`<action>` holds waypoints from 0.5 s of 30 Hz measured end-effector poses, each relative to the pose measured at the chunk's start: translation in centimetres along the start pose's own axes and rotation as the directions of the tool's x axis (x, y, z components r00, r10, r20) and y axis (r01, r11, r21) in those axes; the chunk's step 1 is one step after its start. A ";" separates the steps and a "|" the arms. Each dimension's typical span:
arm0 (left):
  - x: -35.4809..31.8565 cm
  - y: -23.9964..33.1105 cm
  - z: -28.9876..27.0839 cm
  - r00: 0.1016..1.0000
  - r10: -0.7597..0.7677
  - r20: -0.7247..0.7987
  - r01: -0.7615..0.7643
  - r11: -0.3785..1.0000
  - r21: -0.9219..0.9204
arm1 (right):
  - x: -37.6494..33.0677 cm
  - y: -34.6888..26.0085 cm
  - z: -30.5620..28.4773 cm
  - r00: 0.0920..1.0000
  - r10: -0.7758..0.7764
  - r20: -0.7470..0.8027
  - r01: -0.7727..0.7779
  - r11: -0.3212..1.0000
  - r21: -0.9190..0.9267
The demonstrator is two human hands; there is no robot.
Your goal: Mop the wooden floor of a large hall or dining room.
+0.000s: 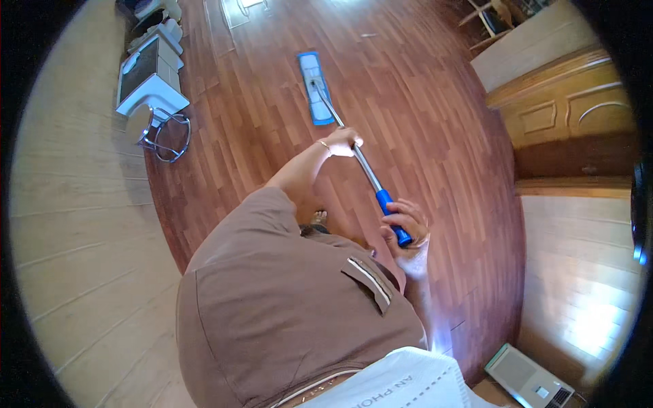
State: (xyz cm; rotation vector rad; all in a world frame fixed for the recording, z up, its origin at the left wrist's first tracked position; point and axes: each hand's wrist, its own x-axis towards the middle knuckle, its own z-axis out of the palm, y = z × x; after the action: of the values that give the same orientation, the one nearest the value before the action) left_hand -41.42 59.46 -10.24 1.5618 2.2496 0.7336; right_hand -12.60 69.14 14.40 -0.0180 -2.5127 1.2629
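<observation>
A flat mop (313, 87) with a blue-edged, pale head lies against the brown wood-look floor ahead of me. Its metal pole (367, 166) slants back toward my right side and ends in a blue grip (385, 202). Partway down the pole, nearer the mop head, my left hand (342, 141) is wrapped around the metal. My right hand (407, 228) is closed about the blue grip at the top end, with the fingers curled over it. The mop head is flat on the floorboards, apart from any furniture.
At the left wall stand a white cabinet with a dark top (146, 75) and a round metal-framed stool (166, 136). A wooden door (571, 115) is on the right. A pale box-shaped appliance (529, 377) sits at the lower right. Wooden shelving (486, 20) is at the far right.
</observation>
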 end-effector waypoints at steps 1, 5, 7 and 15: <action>-0.4 -1.3 0.5 0.999 0.012 -0.049 -0.011 0.999 0.035 | 0.4 0.3 0.0 0.997 -0.051 0.052 0.053 0.998 -0.034; -3.1 -2.6 0.8 0.988 -0.027 -0.153 0.028 1.000 0.005 | 0.9 0.9 0.7 0.991 -0.066 0.120 0.070 0.997 -0.028; -4.6 -3.1 1.0 0.995 -0.030 -0.091 0.033 0.999 0.037 | 0.4 1.0 1.0 0.990 -0.040 0.138 0.041 0.999 -0.005; -8.3 -0.3 0.6 0.996 -0.007 -0.090 0.009 1.000 0.023 | -1.5 -0.2 -0.6 0.983 0.054 0.178 -0.059 0.998 0.022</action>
State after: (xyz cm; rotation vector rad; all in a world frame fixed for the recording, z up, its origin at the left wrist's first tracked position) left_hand -38.37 51.81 -11.27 1.5587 2.3353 0.7928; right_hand -10.98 69.25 14.45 0.0308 -2.6618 1.3773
